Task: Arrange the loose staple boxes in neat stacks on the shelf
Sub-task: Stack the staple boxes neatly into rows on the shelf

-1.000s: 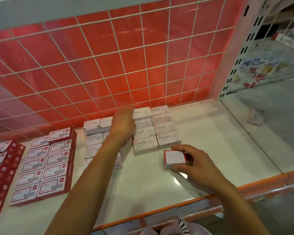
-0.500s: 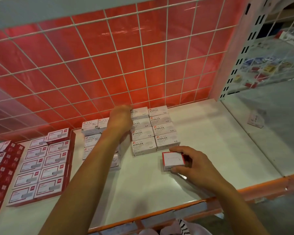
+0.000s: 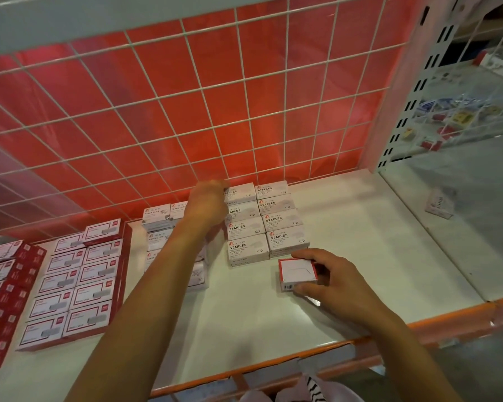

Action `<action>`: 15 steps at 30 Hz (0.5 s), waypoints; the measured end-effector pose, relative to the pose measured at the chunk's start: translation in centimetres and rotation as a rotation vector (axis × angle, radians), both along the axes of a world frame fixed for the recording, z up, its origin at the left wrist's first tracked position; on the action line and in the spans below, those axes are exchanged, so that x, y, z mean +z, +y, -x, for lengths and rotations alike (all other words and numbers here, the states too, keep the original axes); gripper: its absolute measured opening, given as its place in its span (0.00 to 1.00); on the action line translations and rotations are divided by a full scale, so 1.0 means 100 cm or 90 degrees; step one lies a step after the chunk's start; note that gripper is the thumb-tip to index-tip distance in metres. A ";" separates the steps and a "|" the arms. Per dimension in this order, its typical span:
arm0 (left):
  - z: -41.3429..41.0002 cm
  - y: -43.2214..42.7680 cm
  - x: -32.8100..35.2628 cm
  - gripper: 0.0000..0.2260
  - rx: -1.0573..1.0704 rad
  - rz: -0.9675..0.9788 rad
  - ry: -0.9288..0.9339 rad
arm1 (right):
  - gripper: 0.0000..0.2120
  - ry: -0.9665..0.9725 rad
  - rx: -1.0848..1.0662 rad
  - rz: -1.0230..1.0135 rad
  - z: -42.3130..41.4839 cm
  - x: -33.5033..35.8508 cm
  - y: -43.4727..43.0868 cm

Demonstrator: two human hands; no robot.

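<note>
Red-rimmed box [image 3: 297, 273] in pinch of R hand [image 3: 339, 282] fingers [image 3: 308, 253], L hand [image 3: 208, 205] at staples stack [image 3: 276, 226] side, fingers' state unclear.

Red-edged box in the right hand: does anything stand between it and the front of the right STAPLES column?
No separate thing. Only a finger of the right hand lies along the far edge of the red-edged box, facing the STAPLES column.
</note>
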State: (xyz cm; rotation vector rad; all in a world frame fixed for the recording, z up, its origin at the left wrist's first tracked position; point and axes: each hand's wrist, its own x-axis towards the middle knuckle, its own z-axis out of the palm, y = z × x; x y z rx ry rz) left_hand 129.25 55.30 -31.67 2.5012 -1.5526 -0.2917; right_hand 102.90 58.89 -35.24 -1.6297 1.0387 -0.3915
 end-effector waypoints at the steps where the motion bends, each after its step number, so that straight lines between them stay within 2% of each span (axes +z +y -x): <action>1: 0.001 0.001 0.000 0.22 -0.003 0.003 -0.002 | 0.25 -0.006 -0.003 0.000 0.000 0.001 0.000; 5: 0.007 0.014 0.003 0.24 -0.012 0.057 -0.032 | 0.24 -0.044 -0.024 0.004 -0.001 0.005 -0.001; 7: 0.019 0.026 0.009 0.23 -0.010 0.100 -0.003 | 0.21 -0.065 -0.033 0.001 -0.003 0.009 -0.002; 12: 0.052 0.066 0.020 0.16 -0.122 0.183 0.140 | 0.12 -0.146 -0.054 -0.041 -0.017 0.023 -0.001; 15: 0.056 0.088 0.020 0.14 -0.134 0.190 0.276 | 0.07 -0.171 -0.075 -0.086 -0.030 0.030 0.006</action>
